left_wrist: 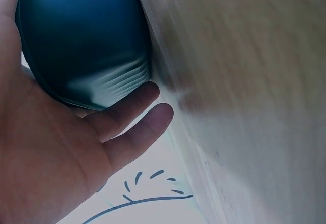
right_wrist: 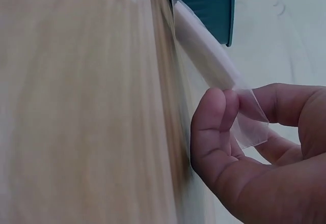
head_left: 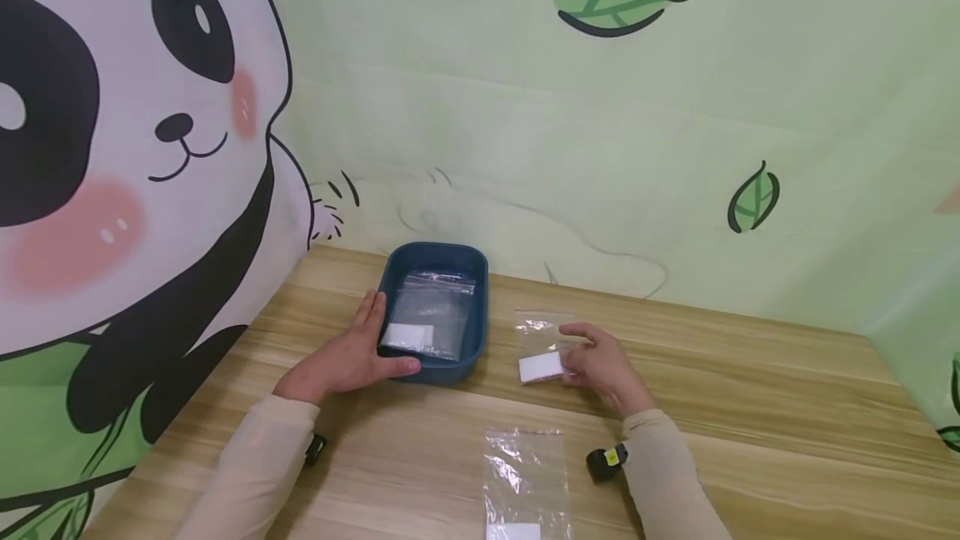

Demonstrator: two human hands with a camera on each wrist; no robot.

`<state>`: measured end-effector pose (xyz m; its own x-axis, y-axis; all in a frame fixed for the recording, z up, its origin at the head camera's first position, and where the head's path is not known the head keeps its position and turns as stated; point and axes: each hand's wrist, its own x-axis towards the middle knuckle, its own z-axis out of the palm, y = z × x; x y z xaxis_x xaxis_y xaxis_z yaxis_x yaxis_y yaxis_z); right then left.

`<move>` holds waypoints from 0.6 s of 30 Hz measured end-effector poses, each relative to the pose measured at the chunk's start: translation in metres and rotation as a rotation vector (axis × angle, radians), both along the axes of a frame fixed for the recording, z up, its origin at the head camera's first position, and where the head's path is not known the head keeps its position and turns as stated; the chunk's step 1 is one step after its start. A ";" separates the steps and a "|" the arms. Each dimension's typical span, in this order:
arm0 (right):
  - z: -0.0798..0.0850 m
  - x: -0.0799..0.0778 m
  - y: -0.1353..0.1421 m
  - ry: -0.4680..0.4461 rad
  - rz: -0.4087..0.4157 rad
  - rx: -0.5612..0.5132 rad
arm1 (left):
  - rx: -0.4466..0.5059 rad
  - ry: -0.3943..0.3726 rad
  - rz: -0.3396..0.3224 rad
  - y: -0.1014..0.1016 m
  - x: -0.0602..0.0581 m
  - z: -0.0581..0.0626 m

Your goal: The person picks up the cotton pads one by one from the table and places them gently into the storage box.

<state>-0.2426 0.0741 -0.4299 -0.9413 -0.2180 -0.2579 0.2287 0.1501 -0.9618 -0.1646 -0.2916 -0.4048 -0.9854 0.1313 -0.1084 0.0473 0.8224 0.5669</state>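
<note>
In the head view, a dark blue plastic tub (head_left: 480, 307) stands against the back wall. Inside it lie clear zip-lock bags (head_left: 438, 307) with a white piece at the lower left. My left hand (head_left: 360, 348) rests at the tub's near left corner, its thumb along the front and its fingers straight along the left side. To the right of the tub, my right hand (head_left: 603, 365) pinches the edge of a small clear zip-lock bag (head_left: 536, 325) holding a flat white piece (head_left: 542, 367). In the right wrist view, thumb and fingers grip the bag's corner (right_wrist: 252, 132), and the bag stands tilted.
Another clear zip-lock bag (head_left: 521, 473) with a white piece inside lies nearer on the wooden table (head_left: 750, 407). Behind the table hangs a pale green cloth (head_left: 465, 90) printed with a panda and leaves. A black strap device (head_left: 606, 463) sits at the right wrist.
</note>
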 end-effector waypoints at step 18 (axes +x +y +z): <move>0.000 0.003 -0.003 0.036 0.048 0.112 | 0.014 -0.007 -0.007 0.001 0.002 0.003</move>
<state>-0.2393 0.0707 -0.4295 -0.9393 -0.2351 -0.2497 0.1847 0.2669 -0.9459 -0.1629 -0.2908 -0.4019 -0.9838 0.1394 -0.1131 0.0488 0.8141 0.5787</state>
